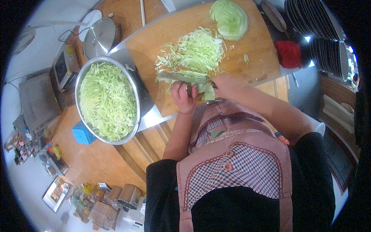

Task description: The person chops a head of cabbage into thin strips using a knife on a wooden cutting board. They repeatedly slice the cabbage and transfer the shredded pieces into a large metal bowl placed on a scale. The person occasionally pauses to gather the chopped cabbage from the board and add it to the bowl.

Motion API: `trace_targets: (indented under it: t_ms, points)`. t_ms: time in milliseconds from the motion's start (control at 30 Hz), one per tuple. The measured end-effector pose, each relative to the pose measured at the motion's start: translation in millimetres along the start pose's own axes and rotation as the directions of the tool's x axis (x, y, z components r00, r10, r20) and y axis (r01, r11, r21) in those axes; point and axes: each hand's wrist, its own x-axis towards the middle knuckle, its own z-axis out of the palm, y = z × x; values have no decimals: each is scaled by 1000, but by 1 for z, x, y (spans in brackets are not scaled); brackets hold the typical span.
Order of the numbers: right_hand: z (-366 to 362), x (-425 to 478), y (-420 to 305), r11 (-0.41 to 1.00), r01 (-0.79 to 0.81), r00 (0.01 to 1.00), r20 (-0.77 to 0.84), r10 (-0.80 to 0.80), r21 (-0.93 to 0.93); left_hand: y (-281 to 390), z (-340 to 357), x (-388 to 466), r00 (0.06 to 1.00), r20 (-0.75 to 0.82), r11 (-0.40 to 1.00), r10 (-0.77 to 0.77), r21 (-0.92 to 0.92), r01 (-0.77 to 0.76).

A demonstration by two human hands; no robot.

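Observation:
A wooden cutting board lies in front of me. My right hand grips the handle of a wide-bladed kitchen knife, whose blade points left over the cabbage. Beside the blade, my left hand rests with curled fingers on a flat piece of green cabbage; how firmly it holds the piece is hard to see. Beyond the blade lies a heap of shredded cabbage. A cut cabbage portion sits at the board's far edge. To the left, shredded cabbage fills a large steel bowl.
A lidded steel pot stands at the back left, near an induction cooker. A blue plastic basket is partly under the bowl. Stacked plates and a red cloth lie to the right of the board.

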Motion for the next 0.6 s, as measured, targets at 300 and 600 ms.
trace_targets:
  t_ms: [300, 600]
  points:
    - [-54, -63, -34, 1000, -1, 997, 75, 1, -1, 4, -3, 1, 1000, -18, 999, -24, 31, 25]
    - [-67, -87, -48, 986, -119, 961, 236, 144, -119, -3, 1, -9, 997, -48, 995, -64, -77, 61]
